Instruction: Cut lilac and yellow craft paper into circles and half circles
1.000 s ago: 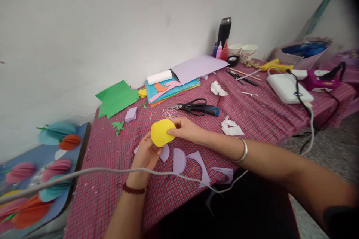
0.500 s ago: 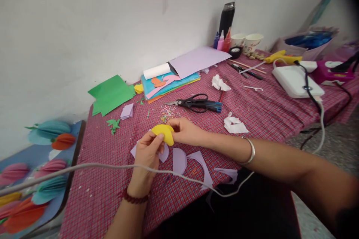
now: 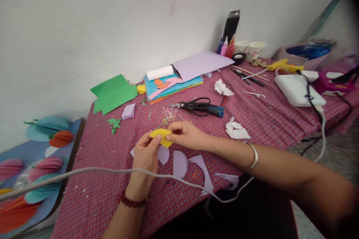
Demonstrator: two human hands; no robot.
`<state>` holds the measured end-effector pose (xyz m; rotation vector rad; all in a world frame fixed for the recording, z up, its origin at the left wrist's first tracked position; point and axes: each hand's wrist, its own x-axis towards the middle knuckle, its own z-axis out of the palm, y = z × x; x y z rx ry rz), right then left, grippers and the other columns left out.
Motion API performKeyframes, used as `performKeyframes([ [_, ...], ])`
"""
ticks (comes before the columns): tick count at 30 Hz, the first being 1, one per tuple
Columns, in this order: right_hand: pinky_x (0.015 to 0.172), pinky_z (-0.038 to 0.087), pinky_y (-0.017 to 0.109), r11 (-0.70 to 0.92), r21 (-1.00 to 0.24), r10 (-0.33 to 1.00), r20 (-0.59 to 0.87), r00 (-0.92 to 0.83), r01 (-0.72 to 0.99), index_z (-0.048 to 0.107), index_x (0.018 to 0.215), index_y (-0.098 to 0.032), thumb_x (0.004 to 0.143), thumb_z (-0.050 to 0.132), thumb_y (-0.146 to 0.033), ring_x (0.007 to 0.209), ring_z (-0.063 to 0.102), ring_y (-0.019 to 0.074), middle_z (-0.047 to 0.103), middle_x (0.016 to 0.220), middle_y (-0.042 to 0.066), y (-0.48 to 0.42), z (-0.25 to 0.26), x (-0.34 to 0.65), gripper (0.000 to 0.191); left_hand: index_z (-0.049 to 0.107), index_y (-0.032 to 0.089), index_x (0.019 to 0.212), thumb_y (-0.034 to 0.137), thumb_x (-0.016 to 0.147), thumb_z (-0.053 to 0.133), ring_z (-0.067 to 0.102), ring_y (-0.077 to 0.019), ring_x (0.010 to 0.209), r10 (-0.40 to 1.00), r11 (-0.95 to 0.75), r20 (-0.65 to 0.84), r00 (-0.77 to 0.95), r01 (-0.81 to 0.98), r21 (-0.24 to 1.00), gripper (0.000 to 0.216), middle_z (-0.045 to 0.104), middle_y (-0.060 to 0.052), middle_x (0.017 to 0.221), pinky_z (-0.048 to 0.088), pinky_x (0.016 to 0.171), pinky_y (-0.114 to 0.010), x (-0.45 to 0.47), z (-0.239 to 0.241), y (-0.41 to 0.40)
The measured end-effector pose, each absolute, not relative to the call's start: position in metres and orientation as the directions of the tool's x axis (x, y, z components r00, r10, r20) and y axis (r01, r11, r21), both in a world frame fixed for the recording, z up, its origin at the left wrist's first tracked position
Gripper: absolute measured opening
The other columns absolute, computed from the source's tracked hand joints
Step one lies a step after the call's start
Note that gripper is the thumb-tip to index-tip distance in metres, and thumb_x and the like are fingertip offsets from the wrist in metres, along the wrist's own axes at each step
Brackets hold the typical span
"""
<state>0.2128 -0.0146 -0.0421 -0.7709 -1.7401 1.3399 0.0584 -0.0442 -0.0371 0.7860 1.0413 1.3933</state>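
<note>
Between my two hands is a small yellow paper piece (image 3: 162, 133) with a curved edge, held above the near side of the table. My left hand (image 3: 146, 153) pinches it from the left, thumb on top. The fingers of my right hand (image 3: 183, 134) grip its right end. Under and beside the hands lie purple paper cutouts: a half-round piece (image 3: 180, 164), a curved offcut (image 3: 204, 171) and a narrow scrap (image 3: 227, 179). Just beyond the hands, black-handled scissors (image 3: 196, 106) rest by a scatter of tiny coloured bits (image 3: 170, 115).
Green paper sheets (image 3: 113, 95), stacked coloured paper (image 3: 193, 80) and a large purple sheet (image 3: 203, 65) lie toward the wall. A yellow glue gun (image 3: 284, 66) and a white box (image 3: 298, 91) are at right. A pale cable (image 3: 112, 170) crosses in front of my left wrist. Paper pumpkins (image 3: 47, 126) sit at left.
The yellow paper has turned and now looks flatter and narrower, with both hands still on it. My right fingers have shifted onto its right end. The camera view has tilted slightly.
</note>
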Motion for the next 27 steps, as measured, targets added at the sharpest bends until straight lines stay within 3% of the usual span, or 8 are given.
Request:
performKeyframes([
  [2, 0.062, 0.041, 0.024, 0.392, -0.911, 0.819, 0.285, -0.498, 0.124, 0.059, 0.078, -0.015, 0.086, 0.053, -0.031, 0.066, 0.051, 0.0117, 0.057, 0.072, 0.0, -0.006, -0.034, 0.229, 0.019, 0.069, 0.016, 0.071, 0.025, 0.053, 0.084, 0.063, -0.0112, 0.064, 0.981, 0.072, -0.137, -0.137, -0.399, 0.914, 0.025, 0.07, 0.0, 0.071, 0.051, 0.063, -0.022, 0.055, -0.036, -0.043],
  [4, 0.069, 0.041, 0.026, 0.514, -0.762, 0.839, 0.352, -0.414, 0.394, 0.062, 0.085, -0.015, 0.086, 0.049, -0.023, 0.073, 0.054, 0.0138, 0.062, 0.08, 0.003, 0.005, -0.027, 0.258, 0.015, 0.068, 0.016, 0.075, 0.023, 0.054, 0.082, 0.063, -0.0106, 0.063, 0.976, 0.072, -0.147, -0.159, -0.403, 0.912, 0.026, 0.069, 0.001, 0.072, 0.051, 0.062, -0.021, 0.052, -0.035, -0.042],
  [7, 0.071, 0.039, 0.03, 0.448, -0.434, 0.89, 0.301, -0.343, 0.781, 0.064, 0.089, -0.014, 0.083, 0.05, -0.018, 0.076, 0.055, 0.0175, 0.063, 0.083, 0.007, 0.015, -0.023, 0.308, 0.015, 0.066, 0.017, 0.078, 0.02, 0.056, 0.081, 0.062, -0.0109, 0.063, 0.98, 0.08, -0.145, -0.137, -0.396, 0.915, 0.026, 0.068, 0.001, 0.073, 0.052, 0.062, -0.023, 0.049, -0.034, -0.043],
  [9, 0.071, 0.04, 0.03, 0.398, -0.28, 0.913, 0.214, -0.348, 0.874, 0.063, 0.093, -0.013, 0.08, 0.053, -0.019, 0.08, 0.056, 0.0201, 0.063, 0.086, 0.01, 0.015, -0.025, 0.333, 0.017, 0.066, 0.017, 0.078, 0.02, 0.056, 0.08, 0.061, -0.0109, 0.061, 0.983, 0.096, -0.15, -0.107, -0.398, 0.912, 0.027, 0.068, 0.001, 0.072, 0.051, 0.06, -0.023, 0.05, -0.033, -0.044],
  [16, 0.077, 0.041, 0.033, 0.409, -0.082, 0.887, 0.269, -0.375, 0.909, 0.064, 0.097, -0.013, 0.085, 0.048, -0.021, 0.089, 0.056, 0.0238, 0.061, 0.092, 0.013, 0.014, -0.026, 0.328, 0.022, 0.07, 0.014, 0.078, 0.023, 0.054, 0.082, 0.06, -0.0107, 0.062, 0.981, 0.112, -0.168, -0.097, -0.426, 0.898, 0.028, 0.068, -0.001, 0.072, 0.049, 0.06, -0.023, 0.054, -0.033, -0.046],
  [20, 0.073, 0.039, 0.032, 0.441, -0.017, 0.89, 0.14, -0.434, 0.897, 0.063, 0.104, -0.013, 0.081, 0.051, -0.02, 0.09, 0.058, 0.0246, 0.063, 0.097, 0.014, 0.034, -0.028, 0.307, 0.026, 0.069, 0.014, 0.075, 0.028, 0.053, 0.084, 0.059, -0.0106, 0.059, 0.972, 0.123, -0.2, -0.125, -0.455, 0.882, 0.029, 0.067, 0.0, 0.069, 0.047, 0.058, -0.023, 0.052, -0.032, -0.046],
  [25, 0.066, 0.038, 0.032, 0.451, 0.004, 0.889, 0.088, -0.45, 0.892, 0.059, 0.118, -0.016, 0.08, 0.048, -0.013, 0.078, 0.06, 0.0234, 0.065, 0.097, 0.014, 0.054, -0.025, 0.302, 0.039, 0.069, 0.014, 0.07, 0.031, 0.053, 0.085, 0.059, -0.0096, 0.061, 0.973, 0.088, -0.176, -0.15, -0.462, 0.883, 0.029, 0.066, 0.0, 0.067, 0.046, 0.059, -0.021, 0.048, -0.031, -0.045],
  [27, 0.069, 0.039, 0.033, 0.459, -0.073, 0.882, 0.153, -0.445, 0.885, 0.058, 0.121, -0.018, 0.08, 0.048, -0.013, 0.084, 0.06, 0.0237, 0.064, 0.104, 0.014, 0.056, -0.017, 0.303, 0.042, 0.069, 0.014, 0.07, 0.03, 0.054, 0.084, 0.058, -0.009, 0.061, 0.977, 0.07, -0.152, -0.147, -0.455, 0.888, 0.027, 0.066, 0.0, 0.066, 0.045, 0.059, -0.02, 0.047, -0.031, -0.045],
])
